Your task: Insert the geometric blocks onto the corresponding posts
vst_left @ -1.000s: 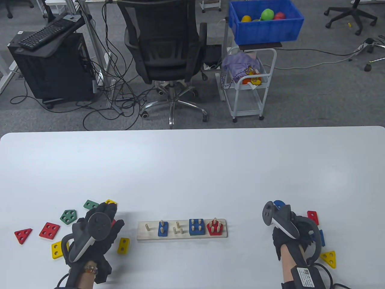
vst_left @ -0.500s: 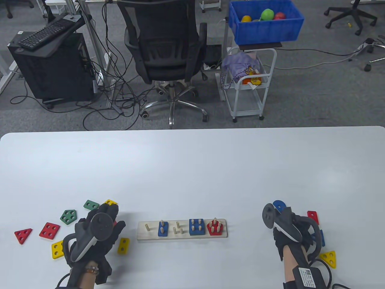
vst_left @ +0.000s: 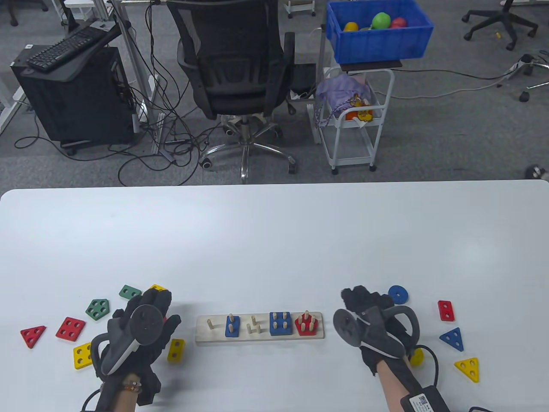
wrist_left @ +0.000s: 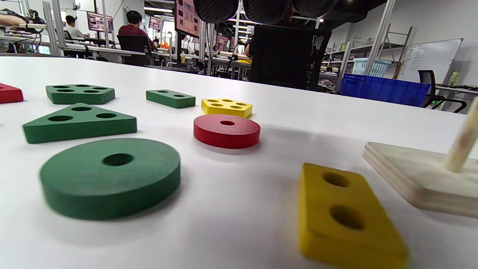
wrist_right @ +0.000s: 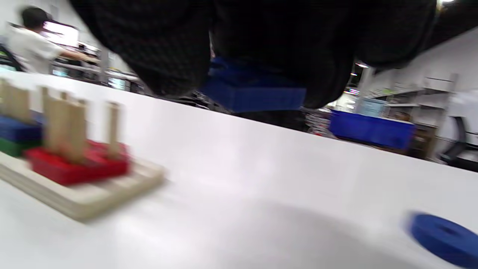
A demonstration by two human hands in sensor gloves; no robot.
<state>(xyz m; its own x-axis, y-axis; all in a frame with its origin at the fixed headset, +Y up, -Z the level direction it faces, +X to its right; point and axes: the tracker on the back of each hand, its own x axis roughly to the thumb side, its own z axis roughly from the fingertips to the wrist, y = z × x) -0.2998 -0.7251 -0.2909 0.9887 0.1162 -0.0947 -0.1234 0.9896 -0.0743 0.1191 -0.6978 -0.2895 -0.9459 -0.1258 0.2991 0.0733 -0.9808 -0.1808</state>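
Observation:
The wooden peg board (vst_left: 206, 334) lies at the table's front centre. It carries a blue rectangle (vst_left: 232, 327), a blue square (vst_left: 281, 323) and a red pentagon (vst_left: 307, 324). Its single peg (vst_left: 210, 323) and the three-peg group (vst_left: 254, 325) are bare. My right hand (vst_left: 358, 300) is just right of the board and grips a blue block (wrist_right: 254, 93) between its fingers; the block's shape is hidden. My left hand (vst_left: 148, 315) hovers left of the board, fingers spread and empty, over a green disc (wrist_left: 110, 177) and a red disc (wrist_left: 226, 130).
Loose blocks on the left: green rectangle (vst_left: 130, 292), green pentagon (vst_left: 98, 309), red square (vst_left: 70, 329), red triangle (vst_left: 33, 335), yellow square (vst_left: 81, 356), yellow rectangle (vst_left: 176, 349). On the right: blue disc (vst_left: 398, 294), red rectangle (vst_left: 445, 310), blue triangle (vst_left: 452, 339), yellow triangle (vst_left: 467, 369).
My right hand has moved left from the right-hand blocks to the board's right end, uncovering the blue triangle and red rectangle. My left hand has barely moved.

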